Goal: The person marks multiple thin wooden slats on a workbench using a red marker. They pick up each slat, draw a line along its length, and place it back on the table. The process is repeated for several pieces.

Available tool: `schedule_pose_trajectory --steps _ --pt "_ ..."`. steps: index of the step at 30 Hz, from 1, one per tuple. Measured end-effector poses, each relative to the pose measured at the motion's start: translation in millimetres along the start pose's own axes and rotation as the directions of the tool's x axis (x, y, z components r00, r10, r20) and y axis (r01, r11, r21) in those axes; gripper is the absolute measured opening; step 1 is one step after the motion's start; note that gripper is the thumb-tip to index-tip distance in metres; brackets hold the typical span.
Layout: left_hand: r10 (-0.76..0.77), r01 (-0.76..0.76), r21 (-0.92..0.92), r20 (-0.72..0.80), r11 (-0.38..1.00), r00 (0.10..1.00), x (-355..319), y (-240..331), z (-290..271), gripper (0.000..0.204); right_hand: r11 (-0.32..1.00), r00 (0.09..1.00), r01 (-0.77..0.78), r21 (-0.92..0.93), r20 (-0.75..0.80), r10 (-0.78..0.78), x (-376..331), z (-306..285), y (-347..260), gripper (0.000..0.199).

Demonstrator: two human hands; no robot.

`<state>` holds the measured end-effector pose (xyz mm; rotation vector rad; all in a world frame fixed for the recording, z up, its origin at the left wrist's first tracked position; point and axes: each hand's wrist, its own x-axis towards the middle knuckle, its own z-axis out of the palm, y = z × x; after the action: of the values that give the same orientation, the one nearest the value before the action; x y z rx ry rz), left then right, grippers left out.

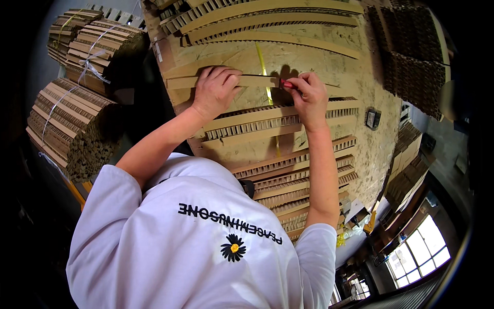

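- The left hand (215, 88) lay palm down on a long cardboard strip (254, 81), its fingers curled over the strip's far edge and pressing it to the worktable (360, 87).
- The right hand (309, 95) was closed in a pinch on a small red tool (287, 84), whose tip met the same strip just right of the left hand's fingertips.
- A yellow band (263, 67) ran across the table between the two hands, passing under the strip.
- More honeycomb cardboard strips (278, 121) lay side by side nearer the person than both hands.
- Tied bundles of cardboard strips (77, 123) stood well off to the left of the left hand.
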<state>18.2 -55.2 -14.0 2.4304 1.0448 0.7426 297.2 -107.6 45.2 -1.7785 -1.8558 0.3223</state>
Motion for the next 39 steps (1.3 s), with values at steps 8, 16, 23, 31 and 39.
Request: schedule_pose_trajectory --steps 8,16,23,31,39 --pt "0.037 -0.036 -0.022 0.073 0.999 0.997 5 -4 -28 0.045 1.0 1.0 0.006 -0.025 0.021 -0.005 0 0 1 0.017" --pt "0.039 -0.043 0.016 0.186 0.999 0.982 7 -20 -29 0.043 0.999 0.999 0.006 -0.052 0.04 -0.003 -5 -4 3 0.016" --pt "0.038 -0.038 -0.001 0.146 0.999 0.989 14 -18 -37 0.039 0.545 0.714 -0.174 0.82 -0.276 0.643 -36 -31 6 0.015" --pt "0.217 -0.139 0.244 -0.33 0.96 0.919 137 -24 -97 0.042 0.203 0.539 -0.067 0.977 -0.136 0.831 -128 -48 9 0.016" --pt "0.143 -0.12 -0.084 0.358 0.989 0.923 33 75 -15 0.039 0.296 0.624 -0.284 0.912 -0.058 0.779 -131 -27 8 0.02"
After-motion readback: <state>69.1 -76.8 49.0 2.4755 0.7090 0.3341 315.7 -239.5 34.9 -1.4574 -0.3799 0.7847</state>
